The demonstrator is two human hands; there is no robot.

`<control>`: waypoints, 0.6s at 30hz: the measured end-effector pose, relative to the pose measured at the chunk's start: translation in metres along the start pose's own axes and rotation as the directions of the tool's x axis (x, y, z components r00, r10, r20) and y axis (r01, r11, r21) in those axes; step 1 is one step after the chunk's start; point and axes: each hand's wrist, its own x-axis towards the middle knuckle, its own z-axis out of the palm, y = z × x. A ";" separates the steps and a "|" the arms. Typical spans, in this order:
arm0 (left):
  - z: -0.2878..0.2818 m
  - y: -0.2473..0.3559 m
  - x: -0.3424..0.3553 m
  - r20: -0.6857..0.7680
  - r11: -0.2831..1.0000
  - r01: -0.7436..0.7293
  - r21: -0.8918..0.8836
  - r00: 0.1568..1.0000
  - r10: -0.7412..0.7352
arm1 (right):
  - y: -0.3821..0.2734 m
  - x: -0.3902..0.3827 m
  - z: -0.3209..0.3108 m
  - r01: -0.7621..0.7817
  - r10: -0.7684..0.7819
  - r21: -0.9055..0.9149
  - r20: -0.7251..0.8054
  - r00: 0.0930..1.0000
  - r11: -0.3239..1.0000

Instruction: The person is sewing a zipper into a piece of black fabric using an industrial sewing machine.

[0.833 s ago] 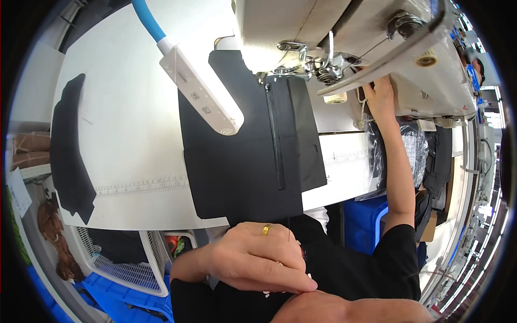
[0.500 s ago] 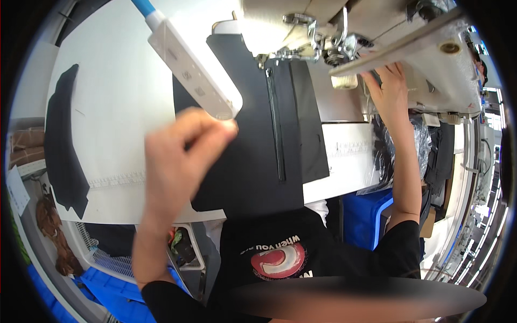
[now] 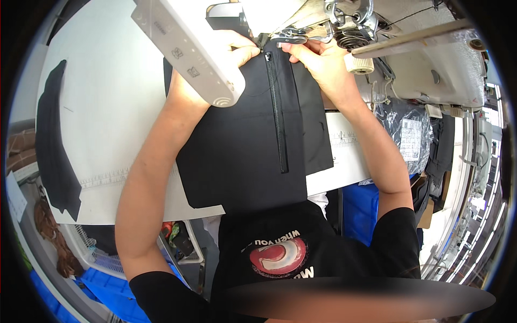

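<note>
A black fabric panel (image 3: 242,145) with a dark zipper (image 3: 276,113) running down it lies on the white sewing table (image 3: 102,107). Its top end sits under the presser foot (image 3: 291,36) of the white sewing machine (image 3: 425,70). My left hand (image 3: 231,48) presses the cloth just left of the zipper's top. Just right of the zipper's top is my right hand (image 3: 320,62), pinching the fabric by the foot. A white lamp bar (image 3: 188,51) crosses above my left wrist and hides part of it.
A second black fabric piece (image 3: 56,145) lies at the table's left edge. Blue crates (image 3: 358,207) and a wire basket (image 3: 102,253) stand below the table. Bagged dark garments (image 3: 406,132) hang at the right.
My left hand rose from my lap to the cloth's top by the needle. My right hand came down from the machine head to the zipper. The view shifted downward.
</note>
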 end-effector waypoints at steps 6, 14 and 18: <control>0.003 0.006 -0.005 -0.003 0.993 0.118 0.011 0.993 -0.118 | 0.002 -0.002 0.002 0.014 -0.012 0.090 -0.022 1.000 0.996; 0.006 -0.006 -0.005 -0.052 0.997 -0.073 -0.027 0.996 0.071 | 0.000 -0.003 0.002 0.002 0.001 0.076 -0.049 0.999 0.997; 0.008 -0.009 -0.006 -0.077 0.994 -0.096 -0.053 0.993 0.092 | -0.003 -0.005 0.000 -0.087 0.086 0.092 0.006 0.996 0.992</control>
